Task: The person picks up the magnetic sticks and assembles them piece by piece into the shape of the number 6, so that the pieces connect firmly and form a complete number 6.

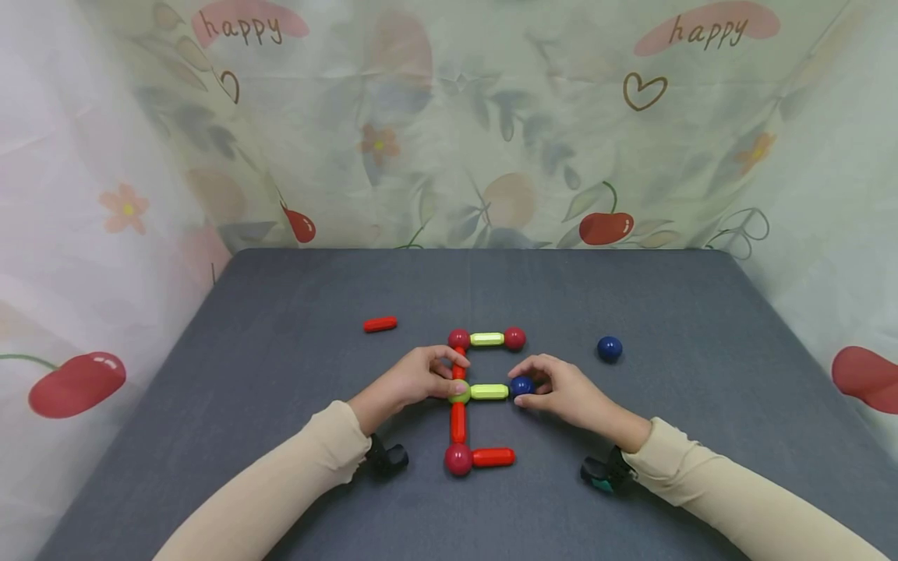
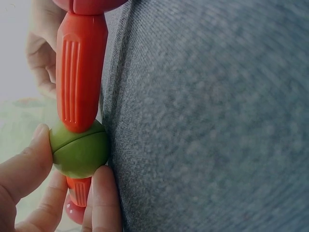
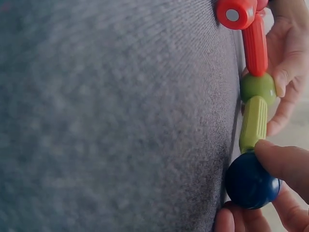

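A magnetic stick-and-ball figure shaped like an E lies on the table. Thumb and fingers of my left hand (image 1: 410, 378) pinch the green ball (image 2: 79, 151) at its middle joint. From that ball a yellow-green rod (image 1: 489, 392) runs right to a dark blue ball (image 3: 251, 181), which my right hand (image 1: 564, 389) grips by thumb and fingers; rod and ball appear to touch. Red rods (image 1: 458, 423) form the spine. A red ball (image 1: 459, 459) at the near corner carries a red rod (image 1: 494, 457) with a bare end. Another yellow-green rod (image 1: 487, 339) joins two red balls (image 1: 515, 339) at the far side.
A loose red rod (image 1: 380, 324) lies beyond my left hand. Farther back on the right sits a second blue ball (image 1: 609, 348). The dark grey cloth-covered table (image 1: 302, 296) meets a patterned curtain (image 1: 449, 156) at its back edge.
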The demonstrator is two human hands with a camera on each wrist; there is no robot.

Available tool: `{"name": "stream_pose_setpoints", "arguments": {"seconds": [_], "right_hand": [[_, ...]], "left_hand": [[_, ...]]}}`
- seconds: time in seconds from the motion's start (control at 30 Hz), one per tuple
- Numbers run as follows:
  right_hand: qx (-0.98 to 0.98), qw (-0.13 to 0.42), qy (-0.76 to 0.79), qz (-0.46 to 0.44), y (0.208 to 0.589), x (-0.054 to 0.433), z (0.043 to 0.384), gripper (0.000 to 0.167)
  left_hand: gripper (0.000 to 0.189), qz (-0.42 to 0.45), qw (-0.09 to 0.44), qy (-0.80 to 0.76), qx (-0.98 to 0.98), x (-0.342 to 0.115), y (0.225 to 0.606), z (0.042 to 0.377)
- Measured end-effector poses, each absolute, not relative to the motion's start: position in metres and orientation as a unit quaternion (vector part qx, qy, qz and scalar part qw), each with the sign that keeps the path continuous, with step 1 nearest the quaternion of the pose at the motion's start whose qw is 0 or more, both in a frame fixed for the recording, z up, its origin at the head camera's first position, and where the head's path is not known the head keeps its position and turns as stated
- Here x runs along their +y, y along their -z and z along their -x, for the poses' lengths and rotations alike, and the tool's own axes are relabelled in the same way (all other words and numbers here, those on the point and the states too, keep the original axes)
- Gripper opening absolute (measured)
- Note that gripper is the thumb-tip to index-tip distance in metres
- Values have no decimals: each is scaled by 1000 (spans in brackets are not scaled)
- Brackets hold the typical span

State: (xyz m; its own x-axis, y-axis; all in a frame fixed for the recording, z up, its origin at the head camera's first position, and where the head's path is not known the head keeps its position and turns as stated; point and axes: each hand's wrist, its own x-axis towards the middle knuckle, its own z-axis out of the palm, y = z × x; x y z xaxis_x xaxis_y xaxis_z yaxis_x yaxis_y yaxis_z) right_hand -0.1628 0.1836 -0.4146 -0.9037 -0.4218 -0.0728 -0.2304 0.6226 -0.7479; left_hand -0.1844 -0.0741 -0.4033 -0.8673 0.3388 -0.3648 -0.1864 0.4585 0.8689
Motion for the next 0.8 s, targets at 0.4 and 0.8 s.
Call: {"name": "stream_pose_setpoints", "arguments": {"seconds": [0.4, 0.8], "right_hand": [[882, 147, 409, 181, 413, 182, 165, 30], [883, 153, 406, 180, 411, 182, 165, 30]], "left_hand": [[35, -46, 258, -533, 804, -76, 405, 184], [33, -39, 256, -526, 810, -75, 404, 184]]}}
